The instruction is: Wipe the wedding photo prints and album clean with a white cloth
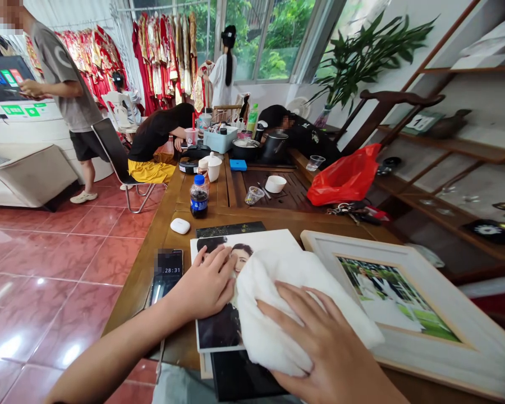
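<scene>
My left hand (208, 280) lies with its fingers stretched flat on a large photo print (219, 331) of a couple. My right hand (315, 331) is bent round a bunched white cloth (273, 275), which rests on the right part of the same print. The cloth hides much of the picture beneath it. Under the print is a stack with a dark glossy panel (239, 376) at the near edge and another dark panel (231, 229) at the far edge. To the right, a white-framed wedding photo (399, 297) lies tilted, partly covered by the cloth.
On the wooden table (168, 224) are a phone (167, 269), a white earbud case (180, 225), a cola bottle (199, 197), a white bowl (275, 183) and a red plastic bag (345, 177). Two people lean on its far end; another person (67, 84) stands at left. Shelves stand right.
</scene>
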A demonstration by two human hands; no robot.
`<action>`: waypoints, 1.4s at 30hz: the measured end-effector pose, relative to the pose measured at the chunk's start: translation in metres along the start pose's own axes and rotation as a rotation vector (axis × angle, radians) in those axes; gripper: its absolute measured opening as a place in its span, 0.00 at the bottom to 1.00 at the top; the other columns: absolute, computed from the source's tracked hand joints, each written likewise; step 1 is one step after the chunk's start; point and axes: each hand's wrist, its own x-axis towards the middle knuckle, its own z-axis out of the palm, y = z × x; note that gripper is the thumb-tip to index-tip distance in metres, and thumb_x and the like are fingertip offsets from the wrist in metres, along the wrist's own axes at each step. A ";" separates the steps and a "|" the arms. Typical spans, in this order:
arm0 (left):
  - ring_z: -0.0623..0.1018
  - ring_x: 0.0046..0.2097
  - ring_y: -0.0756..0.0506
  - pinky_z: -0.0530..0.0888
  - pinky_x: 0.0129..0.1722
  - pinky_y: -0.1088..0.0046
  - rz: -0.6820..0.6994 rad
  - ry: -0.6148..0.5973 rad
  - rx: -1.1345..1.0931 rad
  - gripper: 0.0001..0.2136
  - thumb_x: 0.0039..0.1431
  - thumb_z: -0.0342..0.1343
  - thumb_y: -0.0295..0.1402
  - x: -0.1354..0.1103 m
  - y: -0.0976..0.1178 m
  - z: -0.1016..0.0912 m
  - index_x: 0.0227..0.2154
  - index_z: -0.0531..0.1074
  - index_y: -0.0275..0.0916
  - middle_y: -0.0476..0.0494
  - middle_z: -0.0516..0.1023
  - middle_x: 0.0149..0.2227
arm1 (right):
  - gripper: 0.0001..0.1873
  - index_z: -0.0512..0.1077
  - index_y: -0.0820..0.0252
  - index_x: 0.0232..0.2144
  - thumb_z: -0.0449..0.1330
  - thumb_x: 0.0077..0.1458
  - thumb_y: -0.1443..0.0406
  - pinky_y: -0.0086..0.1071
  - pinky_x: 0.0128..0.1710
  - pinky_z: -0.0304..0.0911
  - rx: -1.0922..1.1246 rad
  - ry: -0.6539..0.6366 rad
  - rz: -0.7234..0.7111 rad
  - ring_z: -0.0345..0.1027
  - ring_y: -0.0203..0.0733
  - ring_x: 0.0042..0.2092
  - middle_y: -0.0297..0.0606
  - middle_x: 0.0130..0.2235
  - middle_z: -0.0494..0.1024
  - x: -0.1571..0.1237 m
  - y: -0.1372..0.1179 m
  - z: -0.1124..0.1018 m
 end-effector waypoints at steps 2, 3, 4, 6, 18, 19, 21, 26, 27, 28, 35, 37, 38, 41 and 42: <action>0.61 0.69 0.35 0.61 0.65 0.47 -0.003 -0.005 -0.004 0.22 0.73 0.40 0.35 0.000 0.000 0.000 0.64 0.60 0.30 0.30 0.63 0.66 | 0.35 0.71 0.54 0.57 0.64 0.46 0.53 0.54 0.53 0.59 -0.007 -0.015 0.009 0.68 0.62 0.55 0.53 0.58 0.72 -0.001 0.005 0.000; 0.61 0.69 0.35 0.61 0.65 0.46 -0.005 -0.006 -0.007 0.22 0.73 0.40 0.35 0.000 0.000 0.000 0.64 0.59 0.30 0.30 0.63 0.66 | 0.34 0.71 0.54 0.57 0.64 0.47 0.53 0.54 0.53 0.60 -0.024 -0.015 0.027 0.68 0.61 0.55 0.53 0.58 0.72 -0.002 0.009 0.000; 0.61 0.68 0.34 0.61 0.65 0.46 -0.007 -0.005 -0.009 0.22 0.73 0.40 0.35 0.000 0.000 0.000 0.64 0.59 0.31 0.30 0.63 0.66 | 0.33 0.72 0.54 0.57 0.63 0.49 0.52 0.53 0.52 0.61 -0.048 -0.009 0.052 0.69 0.61 0.55 0.53 0.58 0.72 -0.004 0.014 0.000; 0.62 0.68 0.34 0.61 0.65 0.45 -0.007 0.001 -0.014 0.22 0.73 0.40 0.35 -0.001 -0.001 0.001 0.64 0.59 0.31 0.30 0.63 0.66 | 0.31 0.73 0.55 0.56 0.61 0.53 0.50 0.52 0.49 0.63 -0.112 0.010 0.117 0.70 0.61 0.53 0.52 0.56 0.74 -0.005 0.025 0.001; 0.62 0.68 0.33 0.62 0.64 0.44 -0.003 0.007 -0.028 0.22 0.72 0.41 0.34 0.000 0.000 0.000 0.63 0.59 0.29 0.27 0.63 0.65 | 0.32 0.71 0.56 0.58 0.59 0.57 0.46 0.54 0.52 0.60 -0.086 -0.032 0.102 0.67 0.61 0.55 0.54 0.55 0.74 0.028 0.025 0.007; 0.62 0.68 0.33 0.62 0.64 0.44 -0.003 0.004 -0.031 0.22 0.72 0.41 0.34 0.000 0.000 -0.001 0.63 0.60 0.30 0.27 0.63 0.65 | 0.33 0.71 0.56 0.58 0.60 0.56 0.46 0.54 0.53 0.60 -0.058 -0.049 0.085 0.67 0.61 0.55 0.55 0.56 0.73 0.031 0.023 0.007; 0.63 0.68 0.32 0.62 0.64 0.44 -0.002 0.001 -0.036 0.21 0.71 0.42 0.34 0.000 0.000 -0.001 0.62 0.61 0.30 0.27 0.64 0.65 | 0.33 0.70 0.54 0.59 0.61 0.55 0.46 0.55 0.53 0.59 -0.017 -0.084 0.067 0.66 0.61 0.57 0.55 0.57 0.72 0.034 0.022 0.007; 0.62 0.68 0.34 0.61 0.65 0.45 -0.002 0.009 -0.031 0.22 0.72 0.40 0.34 0.000 -0.001 0.001 0.64 0.59 0.30 0.28 0.64 0.65 | 0.33 0.70 0.52 0.59 0.59 0.57 0.45 0.54 0.54 0.61 -0.038 -0.121 0.163 0.66 0.59 0.58 0.52 0.57 0.73 0.031 0.041 0.009; 0.62 0.68 0.34 0.61 0.65 0.45 -0.002 0.010 -0.029 0.22 0.73 0.39 0.35 0.000 -0.001 0.001 0.64 0.59 0.30 0.29 0.64 0.65 | 0.33 0.69 0.52 0.59 0.57 0.58 0.44 0.54 0.53 0.61 -0.055 -0.119 0.203 0.66 0.59 0.58 0.52 0.57 0.73 0.029 0.047 0.010; 0.61 0.68 0.34 0.62 0.65 0.45 -0.001 0.010 -0.026 0.22 0.73 0.39 0.35 0.000 -0.001 0.002 0.64 0.59 0.30 0.29 0.64 0.65 | 0.34 0.69 0.52 0.60 0.55 0.58 0.43 0.54 0.53 0.62 -0.070 -0.117 0.247 0.66 0.60 0.58 0.52 0.57 0.73 0.029 0.052 0.011; 0.62 0.68 0.33 0.62 0.64 0.45 0.001 0.012 -0.008 0.22 0.73 0.39 0.35 -0.001 -0.002 0.003 0.64 0.59 0.30 0.29 0.63 0.66 | 0.39 0.68 0.54 0.61 0.50 0.59 0.38 0.56 0.54 0.62 -0.069 -0.179 0.360 0.65 0.63 0.60 0.54 0.61 0.70 0.044 0.066 0.013; 0.62 0.68 0.34 0.62 0.64 0.45 0.002 0.023 -0.015 0.22 0.73 0.40 0.35 -0.001 -0.001 0.003 0.64 0.59 0.31 0.29 0.64 0.65 | 0.39 0.67 0.54 0.62 0.52 0.59 0.39 0.57 0.57 0.60 -0.021 -0.229 0.284 0.62 0.63 0.62 0.53 0.62 0.68 0.053 0.064 0.011; 0.63 0.68 0.34 0.62 0.65 0.46 0.002 0.027 -0.022 0.22 0.72 0.40 0.35 -0.001 -0.001 0.002 0.64 0.59 0.31 0.29 0.65 0.65 | 0.38 0.67 0.54 0.62 0.53 0.58 0.39 0.58 0.58 0.58 0.006 -0.258 0.236 0.61 0.63 0.63 0.54 0.63 0.68 0.057 0.063 0.010; 0.62 0.68 0.34 0.61 0.65 0.46 -0.004 0.025 -0.041 0.22 0.72 0.41 0.36 -0.001 -0.001 0.002 0.64 0.59 0.31 0.29 0.64 0.65 | 0.38 0.66 0.53 0.63 0.56 0.57 0.42 0.59 0.60 0.55 0.067 -0.322 0.127 0.59 0.62 0.64 0.54 0.63 0.67 0.068 0.064 0.009; 0.62 0.68 0.34 0.61 0.65 0.46 -0.006 0.021 -0.045 0.22 0.72 0.41 0.36 -0.001 -0.001 0.002 0.64 0.59 0.31 0.29 0.64 0.65 | 0.38 0.67 0.53 0.63 0.58 0.56 0.42 0.59 0.60 0.55 0.079 -0.332 0.115 0.59 0.62 0.64 0.54 0.63 0.67 0.071 0.066 0.010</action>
